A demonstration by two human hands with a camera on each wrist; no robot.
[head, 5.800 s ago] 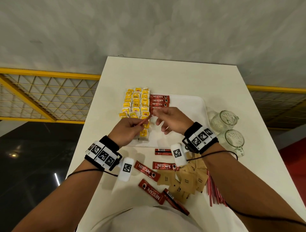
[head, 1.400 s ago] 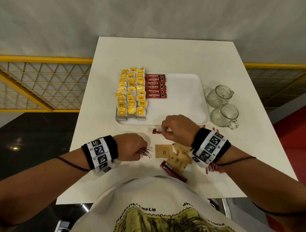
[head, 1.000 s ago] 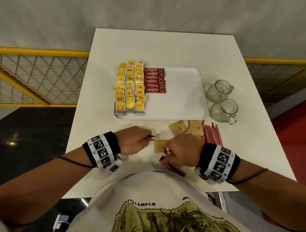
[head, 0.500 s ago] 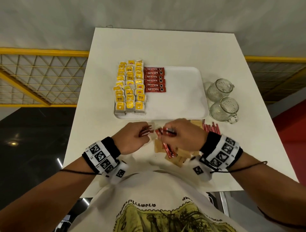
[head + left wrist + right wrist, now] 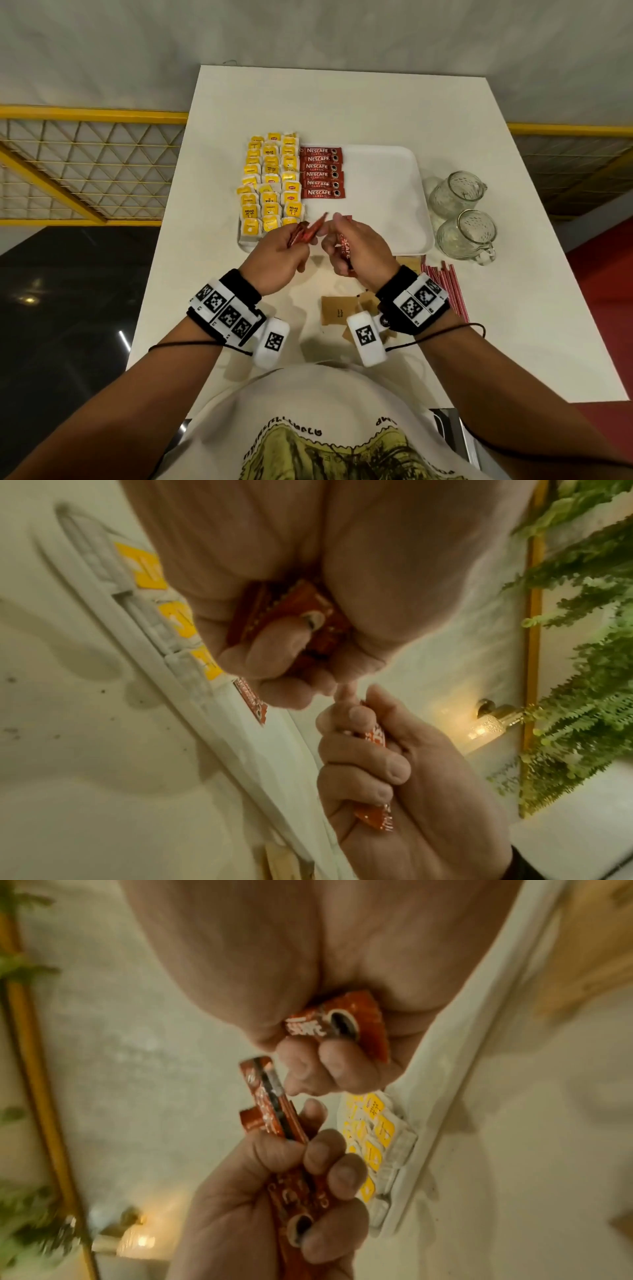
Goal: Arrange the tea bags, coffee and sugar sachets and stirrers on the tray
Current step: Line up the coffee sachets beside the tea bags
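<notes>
A white tray [image 5: 383, 171] holds rows of yellow tea bags [image 5: 270, 185] on its left and a column of red coffee sachets [image 5: 321, 172] beside them. My left hand [image 5: 291, 240] grips a bunch of red coffee sachets [image 5: 310, 231] over the tray's near edge; the same bunch [image 5: 274, 1118] fans out in the right wrist view. My right hand [image 5: 337, 236] grips another coffee sachet [image 5: 344, 246], its printed end [image 5: 337, 1023] poking out of the palm. The hands nearly touch. Brown sugar sachets [image 5: 339, 308] and red stirrers [image 5: 445, 284] lie on the table.
Two glass jugs [image 5: 459, 195] [image 5: 467, 236] stand right of the tray. The white table [image 5: 342, 102] ends close to my body. A yellow railing [image 5: 85, 113] runs behind on the left. The tray's right half is bare.
Both hands have risen from the table and moved forward to the tray's near edge with the coffee sachets. The loose coffee sachets near the sugar are gone from the table.
</notes>
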